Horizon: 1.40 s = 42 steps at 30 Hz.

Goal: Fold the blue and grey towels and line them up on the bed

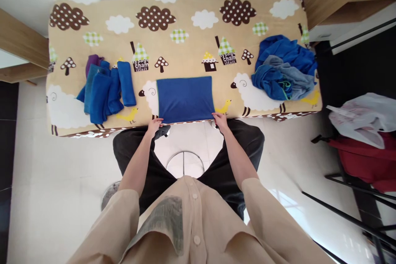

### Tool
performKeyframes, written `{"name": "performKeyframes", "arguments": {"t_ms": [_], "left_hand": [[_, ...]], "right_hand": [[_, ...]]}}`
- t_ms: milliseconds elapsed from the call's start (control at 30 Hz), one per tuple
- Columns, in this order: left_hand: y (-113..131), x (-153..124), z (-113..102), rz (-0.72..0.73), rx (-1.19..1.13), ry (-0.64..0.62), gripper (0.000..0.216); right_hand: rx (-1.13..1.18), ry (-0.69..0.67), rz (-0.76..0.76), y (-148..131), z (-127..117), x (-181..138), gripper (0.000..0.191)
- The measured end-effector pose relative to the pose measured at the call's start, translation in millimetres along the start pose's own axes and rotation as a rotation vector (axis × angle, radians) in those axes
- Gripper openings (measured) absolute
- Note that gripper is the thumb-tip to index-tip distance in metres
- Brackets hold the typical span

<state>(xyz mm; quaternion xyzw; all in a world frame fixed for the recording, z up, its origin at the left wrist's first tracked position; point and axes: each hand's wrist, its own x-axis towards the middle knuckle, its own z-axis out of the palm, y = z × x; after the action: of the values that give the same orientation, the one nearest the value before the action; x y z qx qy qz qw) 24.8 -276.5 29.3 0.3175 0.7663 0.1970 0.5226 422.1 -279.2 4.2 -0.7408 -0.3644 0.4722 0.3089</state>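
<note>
A dark blue cloth lies flat as a rectangle on the patterned table cover, at the near edge in front of me. My left hand pinches the cloth's near left corner. At the near right corner my right hand grips the cloth the same way. Both hands sit at the table's front edge with fingers closed on the fabric.
A group of folded and rolled blue cloths lies at the left. A loose heap of blue and grey cloths sits at the right. A stool stands below me. A white bag on something red rests on the floor at right.
</note>
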Motion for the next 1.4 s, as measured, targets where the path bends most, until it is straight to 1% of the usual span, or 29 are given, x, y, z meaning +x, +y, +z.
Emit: {"name": "performKeyframes", "arguments": {"t_ms": [67, 100, 200, 333, 433, 533, 600, 667, 733, 767, 833, 900, 933, 1000, 1100, 1233, 1333, 1400], "left_hand": [[-4, 0, -1, 0.028, 0.009, -0.018, 0.033], [-5, 0, -1, 0.05, 0.015, -0.024, 0.037], [-9, 3, 0, 0.131, 0.044, -0.009, 0.045], [-10, 8, 1, 0.231, 0.113, 0.063, 0.037], [-10, 13, 0, 0.274, 0.167, 0.117, 0.033], [-12, 18, -1, 0.298, 0.22, 0.154, 0.034], [-12, 19, -1, 0.324, 0.26, 0.171, 0.035], [-13, 18, -2, 0.383, 0.307, 0.21, 0.035], [-14, 16, -5, 0.515, 0.399, 0.233, 0.035], [-15, 16, -6, 0.609, 0.467, 0.216, 0.037], [-17, 16, -9, 0.797, 0.593, 0.11, 0.042], [-19, 20, -11, 0.88, 0.629, -0.03, 0.042], [-20, 23, -11, 0.881, 0.613, -0.078, 0.04], [-23, 29, -10, 0.828, 0.539, -0.109, 0.036], [-25, 36, -8, 0.687, 0.374, -0.052, 0.031], [-26, 46, -8, 0.511, 0.235, 0.014, 0.023], [-27, 56, -9, 0.457, 0.183, 0.058, 0.021], [-28, 62, -10, 0.457, 0.131, 0.095, 0.019]], "right_hand": [[0.059, -0.023, 0.02, 2, -1, -2, 0.038], [0.064, -0.043, 0.004, 4, -2, -2, 0.042], [-0.076, -0.069, -0.096, 9, -4, -2, 0.055], [-0.304, 0.007, -0.176, 15, -4, 4, 0.048], [-0.376, 0.053, -0.221, 16, -2, 9, 0.046], [-0.441, 0.105, -0.273, 14, -2, 11, 0.044], [-0.484, 0.176, -0.341, 12, -3, 11, 0.043], [-0.513, 0.22, -0.449, 11, -3, 10, 0.046], [-0.515, 0.173, -0.567, 10, -4, 11, 0.051], [-0.507, 0.12, -0.608, 10, -3, 12, 0.053], [-0.474, 0.008, -0.63, 12, -2, 14, 0.052], [-0.415, -0.042, -0.586, 14, 0, 17, 0.05], [-0.377, -0.036, -0.55, 15, 0, 18, 0.048], [-0.3, 0.005, -0.463, 16, 1, 20, 0.047], [-0.205, 0.026, -0.356, 16, 1, 22, 0.041], [-0.151, 0.03, -0.324, 13, -1, 27, 0.03], [-0.159, 0.083, -0.268, 13, -1, 33, 0.029], [-0.142, 0.115, -0.26, 14, 0, 38, 0.03]]}}
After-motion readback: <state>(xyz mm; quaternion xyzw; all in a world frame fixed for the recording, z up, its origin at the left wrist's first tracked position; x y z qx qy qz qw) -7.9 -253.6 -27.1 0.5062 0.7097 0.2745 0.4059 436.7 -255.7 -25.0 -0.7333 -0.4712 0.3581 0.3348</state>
